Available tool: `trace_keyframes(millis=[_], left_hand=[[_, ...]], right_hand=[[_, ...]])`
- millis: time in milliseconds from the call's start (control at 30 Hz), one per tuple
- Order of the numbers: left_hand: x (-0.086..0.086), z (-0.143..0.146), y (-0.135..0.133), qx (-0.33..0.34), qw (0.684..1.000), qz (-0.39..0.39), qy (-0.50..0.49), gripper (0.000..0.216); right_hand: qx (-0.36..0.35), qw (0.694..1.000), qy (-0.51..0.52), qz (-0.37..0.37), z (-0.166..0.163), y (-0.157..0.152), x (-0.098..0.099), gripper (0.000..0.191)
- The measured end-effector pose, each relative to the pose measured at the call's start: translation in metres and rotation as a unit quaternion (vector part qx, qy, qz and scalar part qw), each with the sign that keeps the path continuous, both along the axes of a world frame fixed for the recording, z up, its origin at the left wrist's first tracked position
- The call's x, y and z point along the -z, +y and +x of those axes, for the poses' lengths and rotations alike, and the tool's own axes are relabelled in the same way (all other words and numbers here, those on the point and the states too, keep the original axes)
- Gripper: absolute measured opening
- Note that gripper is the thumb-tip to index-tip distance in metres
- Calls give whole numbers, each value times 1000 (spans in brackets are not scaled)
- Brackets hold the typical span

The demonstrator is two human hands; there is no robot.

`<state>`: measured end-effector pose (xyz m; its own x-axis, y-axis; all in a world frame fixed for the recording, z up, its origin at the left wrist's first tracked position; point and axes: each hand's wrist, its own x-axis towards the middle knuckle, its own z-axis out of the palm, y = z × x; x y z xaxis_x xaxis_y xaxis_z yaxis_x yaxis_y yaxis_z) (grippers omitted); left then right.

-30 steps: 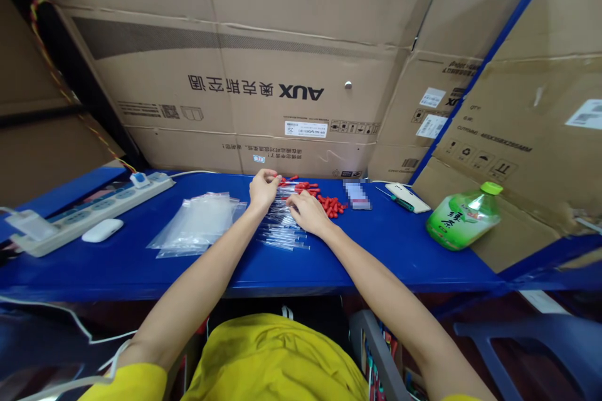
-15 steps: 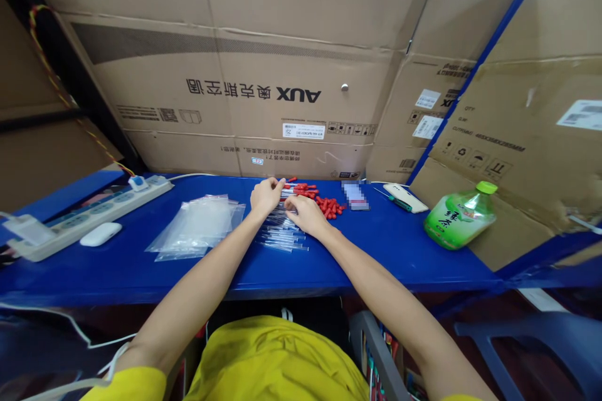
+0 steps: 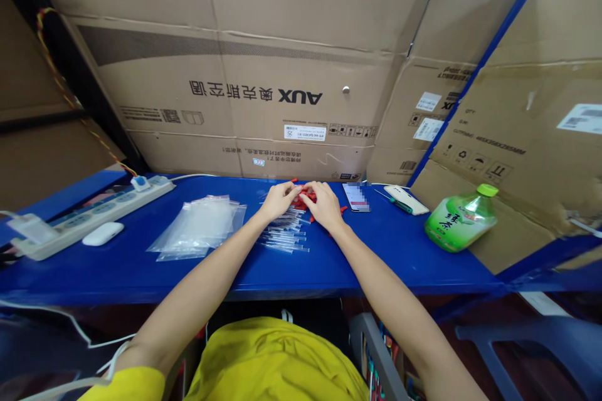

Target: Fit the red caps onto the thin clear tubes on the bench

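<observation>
My left hand and my right hand meet at the far middle of the blue table, fingertips together over a pile of small red caps. Both hands have curled, pinching fingers; what they pinch is too small to make out. Just in front of the hands lies a row of clear thin tubes. A stack of clear plastic bags lies to the left of my left hand.
A white power strip and a white mouse sit at the left. A phone, a screwdriver, a white device and a green bottle lie at the right. Cardboard boxes wall the back.
Both hands have moved right and farther back, from over the clear tubes onto the pile of red caps. The tubes now lie uncovered in front of them.
</observation>
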<state>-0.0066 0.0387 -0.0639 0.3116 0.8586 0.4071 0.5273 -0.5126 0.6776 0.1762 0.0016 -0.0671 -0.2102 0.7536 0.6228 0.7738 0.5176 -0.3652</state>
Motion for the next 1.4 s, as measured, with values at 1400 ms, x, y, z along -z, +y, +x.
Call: trace_keyframes(millis=[1400], left_hand=[[-32, -20, -9, 39, 986, 156, -41, 19]], right_hand=[[57, 997, 41, 36, 17, -6, -12, 15]])
